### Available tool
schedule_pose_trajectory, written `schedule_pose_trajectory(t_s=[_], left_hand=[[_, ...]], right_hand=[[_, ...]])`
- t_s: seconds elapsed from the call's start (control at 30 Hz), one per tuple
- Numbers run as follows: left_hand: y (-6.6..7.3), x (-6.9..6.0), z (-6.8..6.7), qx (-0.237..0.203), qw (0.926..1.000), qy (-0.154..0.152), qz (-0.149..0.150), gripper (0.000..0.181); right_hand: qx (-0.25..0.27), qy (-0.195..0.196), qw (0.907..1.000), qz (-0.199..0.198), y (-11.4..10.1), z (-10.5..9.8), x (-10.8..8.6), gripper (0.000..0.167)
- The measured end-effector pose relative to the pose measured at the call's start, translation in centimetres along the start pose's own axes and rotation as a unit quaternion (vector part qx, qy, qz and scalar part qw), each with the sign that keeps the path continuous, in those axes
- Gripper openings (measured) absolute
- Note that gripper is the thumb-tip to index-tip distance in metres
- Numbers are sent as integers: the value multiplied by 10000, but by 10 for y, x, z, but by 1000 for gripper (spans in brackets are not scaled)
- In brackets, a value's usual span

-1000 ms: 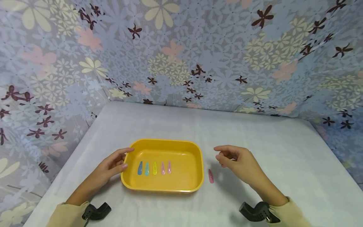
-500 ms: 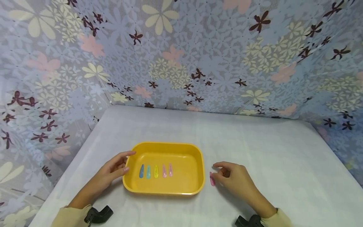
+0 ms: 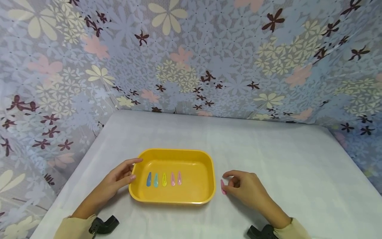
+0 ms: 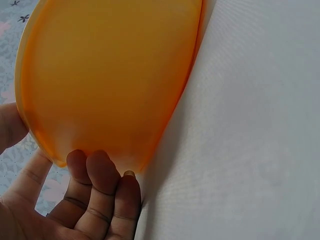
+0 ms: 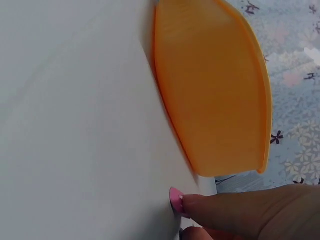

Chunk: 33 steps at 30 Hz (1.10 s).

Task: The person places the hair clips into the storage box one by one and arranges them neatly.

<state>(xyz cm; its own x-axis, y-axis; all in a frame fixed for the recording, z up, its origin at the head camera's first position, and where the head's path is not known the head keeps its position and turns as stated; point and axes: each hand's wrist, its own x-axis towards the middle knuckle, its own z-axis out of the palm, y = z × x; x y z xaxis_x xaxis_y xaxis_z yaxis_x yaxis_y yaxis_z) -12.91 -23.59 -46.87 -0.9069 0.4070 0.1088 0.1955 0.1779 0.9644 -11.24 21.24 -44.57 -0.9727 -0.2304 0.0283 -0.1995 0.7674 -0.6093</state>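
Observation:
A yellow tray (image 3: 191, 191) sits on the table, with several snap hair clips in a row on its floor: a blue clip (image 3: 149, 179), a turquoise clip (image 3: 156, 180), a yellow clip (image 3: 164, 179) and two pink clips (image 3: 172, 179). My left hand (image 3: 119, 176) holds the tray's left end, thumb and a finger at the rim; in the left wrist view, other fingertips (image 4: 102, 172) lie against its outer wall. Right of the tray, my right hand (image 3: 246, 187) pinches a darker pink hair clip (image 3: 222, 187) at the table surface. In the right wrist view the thumb partly covers this clip (image 5: 176, 200).
A white cloth (image 3: 268, 149) covers the table. Behind it and at both sides hangs a flowered fabric (image 3: 226, 59). Each wrist wears a black camera mount, one showing at the left wrist (image 3: 102, 225) and one at the right (image 3: 262, 232).
My right hand has come down toward the loose pink clip and now has it between its fingers. The clip has tilted slightly. My left hand stays on the tray's left end.

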Motion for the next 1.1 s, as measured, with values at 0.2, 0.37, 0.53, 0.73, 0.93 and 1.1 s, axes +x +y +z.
schedule_pose_trajectory(t_s=[0.2,0.37,0.53,0.73,0.93,1.1], left_hand=[[0,-2,-1,63,10000,43,36,47],[-1,-3,-1,-56,9998,-38,160,47],[-2,-2,-1,-48,9998,-55,172,47],[0,-1,0,-15,9998,-59,190,47],[1,0,0,-1,9996,-66,281,46],[0,1,1,-21,9995,-101,283,47]], right_hand=[[31,36,10000,-37,-6,2,2,23],[121,-25,9999,93,-8,3,3,21],[80,-22,10000,15,-9,5,3,18],[22,-16,10000,-38,-6,7,3,15],[14,-4,9999,-124,-7,9,3,17],[-65,67,9998,-189,-8,10,1,18]])
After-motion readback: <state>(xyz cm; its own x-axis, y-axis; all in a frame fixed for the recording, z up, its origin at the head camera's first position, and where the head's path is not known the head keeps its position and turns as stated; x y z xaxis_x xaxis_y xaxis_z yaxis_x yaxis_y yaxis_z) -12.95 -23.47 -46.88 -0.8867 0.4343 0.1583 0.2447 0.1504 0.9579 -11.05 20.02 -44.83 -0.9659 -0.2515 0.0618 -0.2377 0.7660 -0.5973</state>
